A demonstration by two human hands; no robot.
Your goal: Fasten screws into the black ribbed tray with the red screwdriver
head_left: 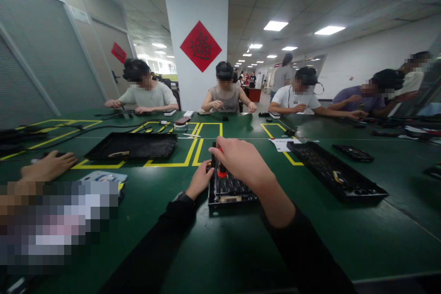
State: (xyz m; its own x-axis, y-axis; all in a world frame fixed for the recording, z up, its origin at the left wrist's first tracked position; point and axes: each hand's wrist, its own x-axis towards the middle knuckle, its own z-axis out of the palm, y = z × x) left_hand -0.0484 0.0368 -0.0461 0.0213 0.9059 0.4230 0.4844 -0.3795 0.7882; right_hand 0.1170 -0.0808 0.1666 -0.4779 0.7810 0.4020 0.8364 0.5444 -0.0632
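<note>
My right hand [241, 161] is wrapped round a red and black screwdriver [222, 171], held upright over a black case [234, 187] with dark parts inside. The tool's tip is too small to make out. At the case's left edge my left hand [200, 179] grips the rim, thumb and fingers pressed against it. A light-coloured strip [230, 199] lies along the near side of the case. The right hand and forearm cover part of the case's far and right side.
A black tray [134, 146] lies at the left, a long black tray [337, 172] with small parts at the right, near a flat black piece [353, 152]. Another person's hand [50, 165] rests at the far left. Cables [82, 132] cross the green table [155, 248]. Several people sit opposite.
</note>
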